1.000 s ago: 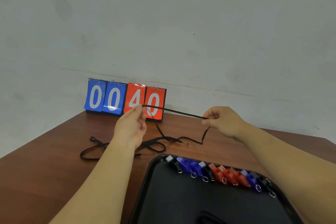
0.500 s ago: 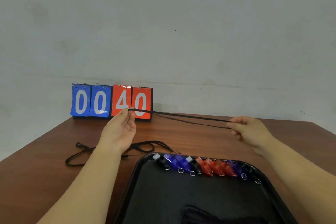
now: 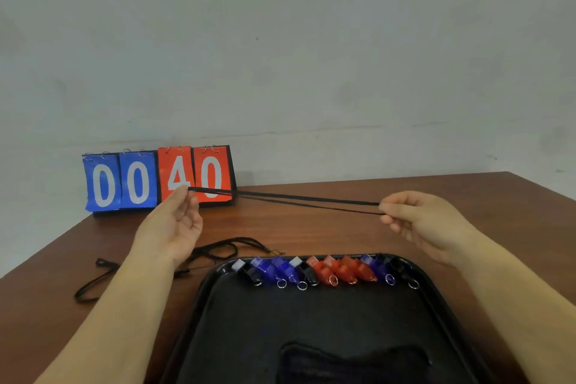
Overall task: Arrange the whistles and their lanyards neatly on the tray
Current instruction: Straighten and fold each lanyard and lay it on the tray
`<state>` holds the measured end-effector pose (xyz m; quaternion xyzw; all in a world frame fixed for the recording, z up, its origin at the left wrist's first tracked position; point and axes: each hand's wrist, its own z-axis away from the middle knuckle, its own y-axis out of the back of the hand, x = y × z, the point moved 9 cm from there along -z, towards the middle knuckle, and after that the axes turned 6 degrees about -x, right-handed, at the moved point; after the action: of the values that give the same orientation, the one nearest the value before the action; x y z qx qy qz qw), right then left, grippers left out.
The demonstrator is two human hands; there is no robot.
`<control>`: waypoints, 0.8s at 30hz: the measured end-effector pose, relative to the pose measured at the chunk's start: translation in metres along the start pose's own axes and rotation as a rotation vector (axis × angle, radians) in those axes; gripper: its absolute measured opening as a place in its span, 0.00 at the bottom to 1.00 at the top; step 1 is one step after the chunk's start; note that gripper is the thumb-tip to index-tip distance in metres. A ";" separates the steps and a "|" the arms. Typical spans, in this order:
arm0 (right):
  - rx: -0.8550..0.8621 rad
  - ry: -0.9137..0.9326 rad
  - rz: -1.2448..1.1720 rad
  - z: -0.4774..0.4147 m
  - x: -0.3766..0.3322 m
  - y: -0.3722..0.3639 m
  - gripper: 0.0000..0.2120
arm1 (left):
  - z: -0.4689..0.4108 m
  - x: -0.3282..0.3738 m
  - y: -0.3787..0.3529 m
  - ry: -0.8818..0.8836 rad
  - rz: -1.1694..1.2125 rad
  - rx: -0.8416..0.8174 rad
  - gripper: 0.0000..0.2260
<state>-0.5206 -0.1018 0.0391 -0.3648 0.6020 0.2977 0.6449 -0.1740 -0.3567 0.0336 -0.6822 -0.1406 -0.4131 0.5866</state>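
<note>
Black lanyard [image 3: 305, 201] now stretched wider, ends pinched by left hand [image 3: 174, 224] and right hand [image 3: 427, 221].

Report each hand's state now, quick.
Left hand: pinching one end of the black lanyard.
Right hand: pinching the lanyard's other end, which is stretched between the two hands.

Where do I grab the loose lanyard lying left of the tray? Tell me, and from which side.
Take the loose lanyard at its far-left loop, coming from above. That loop lies flat and alone on the table; nearer the tray the cord bunches up.
</note>
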 end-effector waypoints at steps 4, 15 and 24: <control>0.027 0.028 0.094 -0.001 0.004 0.002 0.02 | 0.006 0.001 -0.005 -0.011 0.098 -0.004 0.16; 0.077 0.062 0.230 -0.003 0.008 0.010 0.01 | 0.011 0.004 -0.017 -0.002 0.128 -0.057 0.10; 0.068 0.053 0.284 -0.002 0.011 0.004 0.03 | 0.008 0.012 -0.029 -0.047 0.178 -0.163 0.11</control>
<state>-0.5241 -0.1019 0.0281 -0.2616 0.6741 0.3559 0.5920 -0.1830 -0.3445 0.0622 -0.7469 -0.0593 -0.3533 0.5602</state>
